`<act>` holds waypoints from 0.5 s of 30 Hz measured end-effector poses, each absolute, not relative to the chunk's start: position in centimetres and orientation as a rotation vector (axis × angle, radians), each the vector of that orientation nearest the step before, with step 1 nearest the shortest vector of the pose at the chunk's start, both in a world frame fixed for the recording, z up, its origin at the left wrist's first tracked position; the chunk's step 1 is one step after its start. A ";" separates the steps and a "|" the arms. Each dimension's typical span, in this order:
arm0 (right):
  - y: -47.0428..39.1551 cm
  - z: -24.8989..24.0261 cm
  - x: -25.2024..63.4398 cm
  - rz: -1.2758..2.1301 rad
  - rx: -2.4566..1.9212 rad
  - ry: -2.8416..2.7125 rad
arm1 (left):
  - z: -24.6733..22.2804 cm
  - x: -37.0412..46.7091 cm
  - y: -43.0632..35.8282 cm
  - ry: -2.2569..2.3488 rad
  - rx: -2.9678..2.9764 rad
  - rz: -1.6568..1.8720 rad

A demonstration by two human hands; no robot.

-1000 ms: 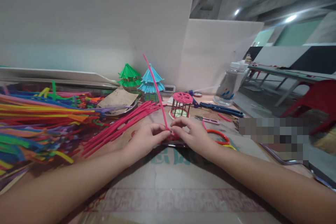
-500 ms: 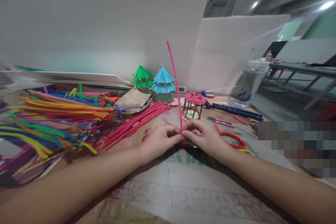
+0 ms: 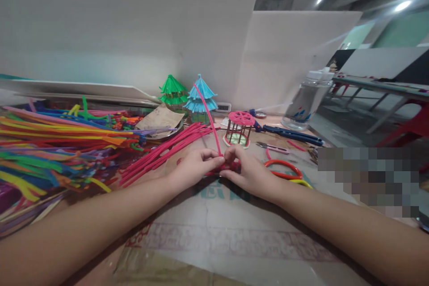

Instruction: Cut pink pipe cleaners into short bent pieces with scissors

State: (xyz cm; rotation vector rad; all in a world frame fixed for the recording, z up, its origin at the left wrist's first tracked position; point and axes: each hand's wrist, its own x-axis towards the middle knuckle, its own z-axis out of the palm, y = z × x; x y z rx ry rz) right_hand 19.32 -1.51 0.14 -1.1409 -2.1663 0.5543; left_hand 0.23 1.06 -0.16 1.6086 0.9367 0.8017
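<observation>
My left hand (image 3: 201, 166) pinches the lower end of a pink pipe cleaner (image 3: 212, 120), whose free length rises and leans to the left. Close against it, my right hand (image 3: 246, 170) has its bent fingers at the same end, its thumb a little lower. Reddish-pink material shows between and behind the fingers, its shape mostly hidden. Just beyond the hands stands a small frame (image 3: 240, 127) with a pink spoked top and brown posts. A bundle of pink pipe cleaners (image 3: 167, 149) lies left of my left hand.
Many coloured pipe cleaners (image 3: 60, 134) are heaped at left. Green (image 3: 173, 89) and blue (image 3: 201, 96) roofed models stand at the back by a white board (image 3: 134, 22). To the right are an orange loop handle (image 3: 284, 169), small snips (image 3: 273, 148), dark-blue pliers (image 3: 291, 134) and a water bottle (image 3: 303, 100).
The pipe cleaner's free end has bent down and left. My right thumb has moved down, away from the pinch. The view has shifted, so the scene sits farther left and higher.
</observation>
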 end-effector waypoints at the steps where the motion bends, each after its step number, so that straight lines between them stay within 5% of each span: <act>1: -1.6 0.2 19.3 0.514 -1.144 -2.185 | -0.2 0.3 1.1 0.934 1.605 0.798; 15: -1.6 0.2 19.3 0.461 -1.170 -2.181 | -0.5 0.2 1.2 0.880 1.614 0.747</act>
